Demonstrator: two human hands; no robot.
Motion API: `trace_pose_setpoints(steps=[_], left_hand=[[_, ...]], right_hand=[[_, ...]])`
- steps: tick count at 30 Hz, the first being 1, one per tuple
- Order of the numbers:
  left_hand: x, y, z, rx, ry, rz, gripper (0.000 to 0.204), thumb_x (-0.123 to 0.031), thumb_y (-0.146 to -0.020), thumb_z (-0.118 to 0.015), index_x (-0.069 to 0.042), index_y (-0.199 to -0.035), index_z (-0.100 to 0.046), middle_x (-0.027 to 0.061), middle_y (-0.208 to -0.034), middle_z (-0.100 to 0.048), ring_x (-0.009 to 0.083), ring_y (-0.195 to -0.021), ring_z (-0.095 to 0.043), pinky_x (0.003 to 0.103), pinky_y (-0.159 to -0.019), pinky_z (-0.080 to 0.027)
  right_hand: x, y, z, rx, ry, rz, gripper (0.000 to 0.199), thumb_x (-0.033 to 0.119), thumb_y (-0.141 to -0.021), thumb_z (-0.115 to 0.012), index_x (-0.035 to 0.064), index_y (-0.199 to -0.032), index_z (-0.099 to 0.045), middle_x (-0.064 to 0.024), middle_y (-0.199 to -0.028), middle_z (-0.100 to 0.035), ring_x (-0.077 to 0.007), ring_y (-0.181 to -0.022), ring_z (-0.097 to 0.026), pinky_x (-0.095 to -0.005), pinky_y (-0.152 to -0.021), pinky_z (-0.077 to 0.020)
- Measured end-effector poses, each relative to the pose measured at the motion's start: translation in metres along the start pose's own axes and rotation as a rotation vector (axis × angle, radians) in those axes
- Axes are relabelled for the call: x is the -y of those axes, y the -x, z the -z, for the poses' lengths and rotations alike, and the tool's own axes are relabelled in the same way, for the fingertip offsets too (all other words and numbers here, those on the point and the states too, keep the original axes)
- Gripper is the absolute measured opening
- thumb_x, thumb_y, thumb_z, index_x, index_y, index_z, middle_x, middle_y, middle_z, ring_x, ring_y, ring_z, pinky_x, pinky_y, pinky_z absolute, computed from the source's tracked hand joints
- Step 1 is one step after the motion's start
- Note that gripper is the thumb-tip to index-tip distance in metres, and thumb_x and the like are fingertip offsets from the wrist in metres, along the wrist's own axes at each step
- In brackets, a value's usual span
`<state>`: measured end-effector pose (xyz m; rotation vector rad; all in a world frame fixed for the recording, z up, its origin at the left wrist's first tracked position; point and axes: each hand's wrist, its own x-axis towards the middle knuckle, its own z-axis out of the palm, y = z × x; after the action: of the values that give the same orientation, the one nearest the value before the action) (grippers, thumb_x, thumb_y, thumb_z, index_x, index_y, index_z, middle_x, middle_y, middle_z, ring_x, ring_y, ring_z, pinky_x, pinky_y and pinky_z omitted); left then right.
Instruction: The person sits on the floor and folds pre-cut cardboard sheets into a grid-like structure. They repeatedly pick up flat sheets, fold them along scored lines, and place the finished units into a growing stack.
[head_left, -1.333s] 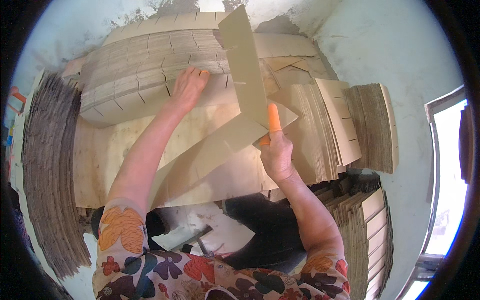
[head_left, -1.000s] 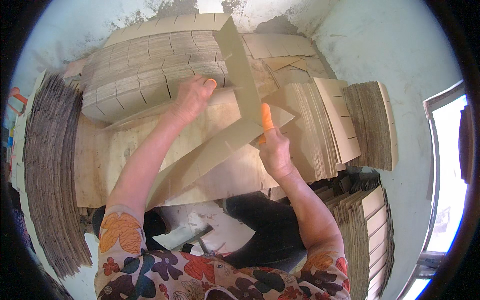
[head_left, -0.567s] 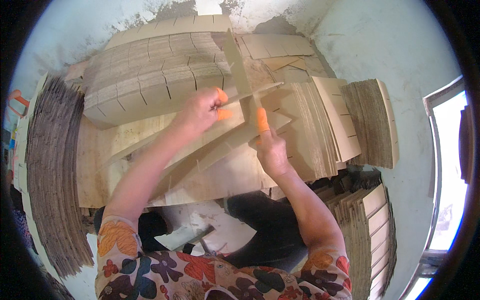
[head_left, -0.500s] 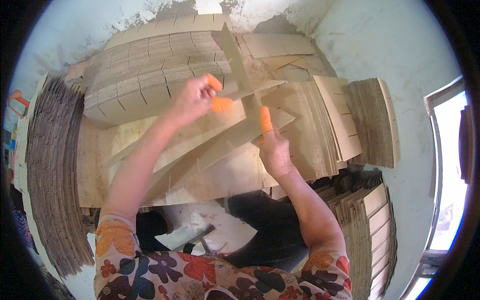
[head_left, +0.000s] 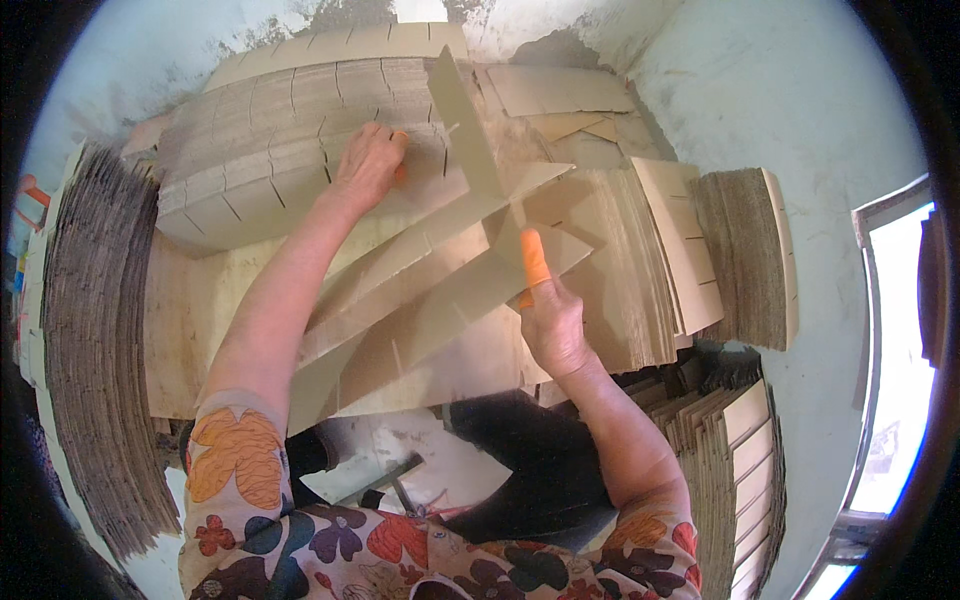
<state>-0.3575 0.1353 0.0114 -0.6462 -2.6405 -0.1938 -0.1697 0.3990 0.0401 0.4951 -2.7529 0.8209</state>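
My right hand (head_left: pixel 552 315), with orange finger covers, grips a slotted cardboard strip (head_left: pixel 515 250) where several strips cross. One crossing strip (head_left: pixel 465 125) stands up toward the back. Two long strips slant down to the left, the nearer strip (head_left: pixel 400 345) lying low over the wooden board. My left hand (head_left: pixel 372 165) is at the front upper edge of a long stack of slotted cardboard strips (head_left: pixel 250 155). Its fingers are curled, one orange cover shows, and what they hold, if anything, is hidden.
A tall cardboard stack (head_left: pixel 110 340) stands at the left. To the right are leaning cardboard sheets (head_left: pixel 620 265) and another stack (head_left: pixel 740 255); more strips (head_left: pixel 745 470) stand lower right. The wooden board (head_left: pixel 190 345) lies under the work. Walls rise behind and at the right.
My left hand has moved from beside the crossed strips back and left to the long stack. My right hand has stayed on the strips, which have shifted slightly.
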Motion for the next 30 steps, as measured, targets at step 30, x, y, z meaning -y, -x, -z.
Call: trace_pose_setpoints(steps=[30], left_hand=[[-0.016,-0.002,0.037,-0.008,0.052,0.011,0.013,0.000,-0.073,-0.056,-0.005,-0.085,-0.055,0.0175,-0.076,-0.058,0.0367,-0.075,-0.060,0.046,-0.062,-0.048]], right_hand=[[0.009,0.008,0.019,-0.041,-0.039,0.071,0.078,-0.006,-0.074,-0.059,0.0098,-0.144,-0.029,-0.0243,-0.110,-0.059,-0.0383,-0.076,-0.063,-0.0409,-0.063,-0.0541]])
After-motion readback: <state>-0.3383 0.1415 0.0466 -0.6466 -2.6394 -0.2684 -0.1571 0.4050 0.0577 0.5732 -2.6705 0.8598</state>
